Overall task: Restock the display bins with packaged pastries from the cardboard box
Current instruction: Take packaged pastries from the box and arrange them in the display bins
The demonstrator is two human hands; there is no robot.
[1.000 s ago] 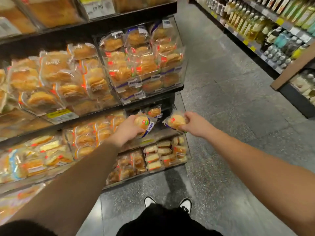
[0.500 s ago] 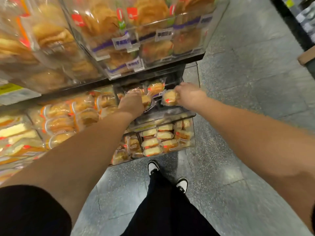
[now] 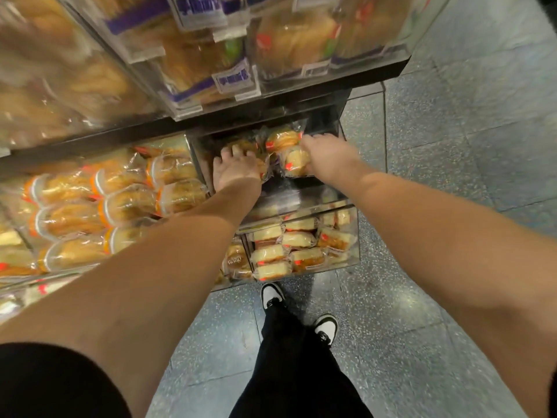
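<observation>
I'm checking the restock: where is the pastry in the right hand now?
The pastry is in the right hand's grip inside the middle-shelf clear bin, right of the left hand, just below another wrapped pastry.

No legible text. White tags with purple print (image 3: 233, 81) on the front of the upper clear bin (image 3: 301, 82): characters blurred, unreadable. Packaged pastries (image 3: 283, 139) below that bin: red-orange label patches only, no readable wording.
</observation>
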